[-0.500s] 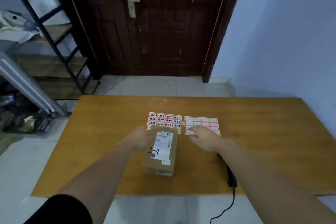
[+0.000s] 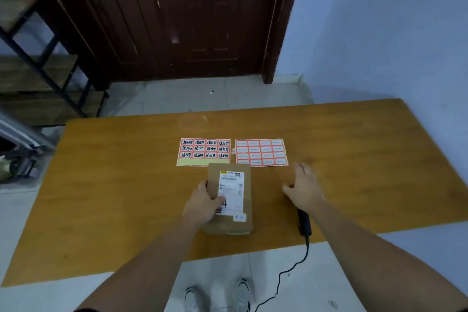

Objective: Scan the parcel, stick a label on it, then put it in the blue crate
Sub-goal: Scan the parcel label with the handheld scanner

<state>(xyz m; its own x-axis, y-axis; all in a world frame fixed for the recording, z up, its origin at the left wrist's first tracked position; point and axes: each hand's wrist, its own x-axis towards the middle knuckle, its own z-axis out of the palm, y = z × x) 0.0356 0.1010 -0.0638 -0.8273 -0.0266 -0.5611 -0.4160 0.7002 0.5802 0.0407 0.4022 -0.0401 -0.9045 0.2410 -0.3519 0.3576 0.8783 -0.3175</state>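
A brown cardboard parcel (image 2: 243,220) with a white shipping label lies on the wooden table (image 2: 114,185), near its front edge. My left hand (image 2: 203,204) grips the parcel's left side, thumb over the top. My right hand (image 2: 305,189) hovers to the right of the parcel with fingers spread and nothing in it. Just behind that wrist lies a black corded scanner (image 2: 304,223). Two sheets of red-bordered labels lie beyond the parcel: one with handwritten marks (image 2: 203,152), one with faint print (image 2: 260,152). No blue crate is in view.
The scanner's black cable (image 2: 283,273) hangs off the table's front edge to the floor. A dark wooden door (image 2: 192,20) stands behind the table, a metal shelf rack (image 2: 38,71) at the left, a blue wall (image 2: 379,33) at the right.
My right hand has pulled back from the right label sheet toward the scanner. My left hand has slid down along the parcel's left side. The head camera has tilted downward.
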